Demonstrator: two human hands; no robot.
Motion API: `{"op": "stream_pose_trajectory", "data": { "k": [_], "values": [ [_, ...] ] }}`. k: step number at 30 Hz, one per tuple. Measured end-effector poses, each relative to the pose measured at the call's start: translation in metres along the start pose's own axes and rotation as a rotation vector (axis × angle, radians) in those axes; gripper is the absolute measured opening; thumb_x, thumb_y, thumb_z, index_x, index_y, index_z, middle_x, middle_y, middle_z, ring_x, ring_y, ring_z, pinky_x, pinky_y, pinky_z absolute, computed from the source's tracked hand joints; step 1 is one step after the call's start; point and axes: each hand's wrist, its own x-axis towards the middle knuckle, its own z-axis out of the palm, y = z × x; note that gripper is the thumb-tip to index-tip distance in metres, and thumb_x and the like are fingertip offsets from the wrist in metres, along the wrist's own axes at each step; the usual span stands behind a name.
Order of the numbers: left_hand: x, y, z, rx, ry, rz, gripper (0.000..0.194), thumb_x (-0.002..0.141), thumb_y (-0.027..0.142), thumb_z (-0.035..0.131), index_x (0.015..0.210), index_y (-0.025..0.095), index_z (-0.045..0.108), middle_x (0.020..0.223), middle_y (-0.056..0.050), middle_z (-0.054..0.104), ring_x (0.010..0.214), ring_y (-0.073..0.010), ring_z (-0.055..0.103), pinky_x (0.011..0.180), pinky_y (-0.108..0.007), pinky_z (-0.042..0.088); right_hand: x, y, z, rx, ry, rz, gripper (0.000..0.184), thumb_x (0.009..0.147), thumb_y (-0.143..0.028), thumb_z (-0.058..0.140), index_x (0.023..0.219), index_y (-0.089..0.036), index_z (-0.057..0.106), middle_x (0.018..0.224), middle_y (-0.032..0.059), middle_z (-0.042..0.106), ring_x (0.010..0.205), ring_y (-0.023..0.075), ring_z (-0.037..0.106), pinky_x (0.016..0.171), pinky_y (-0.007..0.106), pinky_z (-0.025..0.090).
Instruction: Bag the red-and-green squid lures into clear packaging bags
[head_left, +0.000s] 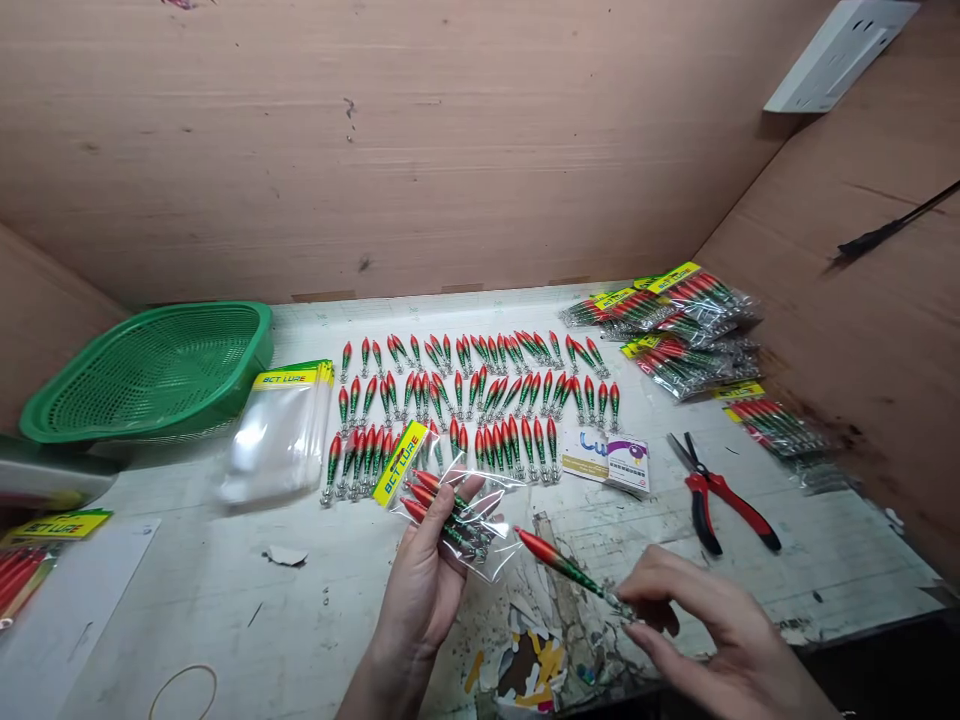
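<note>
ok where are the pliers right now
On the right side of the head view, the pliers lie on the table, just right of the card and beyond the right hand.

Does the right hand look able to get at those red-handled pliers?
Probably yes: the pliers lie just beyond the right hand with nothing on top, though its fingers hold a lure that may need putting down first.

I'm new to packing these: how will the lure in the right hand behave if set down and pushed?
The lure looks stiff, holding straight from one end. Its rounded body may roll, though the hooks at its tail would probably catch.
</note>
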Motion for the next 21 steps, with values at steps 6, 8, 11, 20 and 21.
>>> {"op": "stream_pose_trajectory", "data": {
  "k": [6,8,11,20,21],
  "values": [
    [-0.005,-0.005,-0.005,0.027,-0.067,-0.021,0.021,0.084,0.014,0.061,0.104,0.011,0.066,0.093,-0.011,0.075,0.085,-0.0219,0.072,0.081,-0.037,0.059,0.033,-0.014,0.032,-0.233,0.145,-0.172,0.013,0.086,-0.012,0.054,0.096,-0.017,0.059,0.073,0.0034,0.060,0.066,0.0141,0.059,0.057,0.024,0.048],
    [-0.005,-0.007,-0.008,0.041,-0.114,-0.027,0.023,0.081,0.016,0.065,0.103,0.012,0.068,0.094,-0.010,0.075,0.090,-0.0232,0.071,0.085,-0.038,0.057,0.043,-0.016,0.044,-0.335,0.222,-0.235,0.014,0.085,-0.011,0.054,0.097,-0.016,0.061,0.073,0.0042,0.061,0.068,0.0152,0.059,0.058,0.026,0.048],
    [-0.006,-0.008,-0.010,0.050,-0.166,-0.020,0.027,0.078,0.021,0.070,0.104,0.012,0.068,0.097,-0.010,0.074,0.098,-0.0259,0.068,0.090,-0.039,0.054,0.053,-0.018,0.058,-0.419,0.305,-0.312,0.017,0.085,-0.010,0.055,0.100,-0.015,0.061,0.069,0.0037,0.060,0.065,0.0154,0.057,0.057,0.027,0.046],
    [-0.005,-0.009,-0.009,0.052,-0.148,-0.013,0.028,0.074,0.020,0.073,0.101,0.011,0.069,0.096,-0.011,0.075,0.102,-0.0278,0.067,0.095,-0.041,0.051,0.058,-0.014,0.078,-0.416,0.338,-0.346,0.038,0.085,-0.005,0.055,0.123,-0.008,0.055,0.063,0.0018,0.054,0.058,0.0145,0.048,0.052,0.028,0.038],
    [-0.004,-0.009,-0.008,0.047,-0.141,-0.008,0.028,0.074,0.019,0.072,0.101,0.012,0.069,0.096,-0.011,0.075,0.101,-0.0274,0.067,0.095,-0.040,0.051,0.058,-0.014,0.079,-0.420,0.319,-0.352,0.039,0.085,-0.004,0.055,0.124,-0.007,0.055,0.063,0.0020,0.054,0.058,0.0147,0.048,0.052,0.028,0.038]
  ]
}}
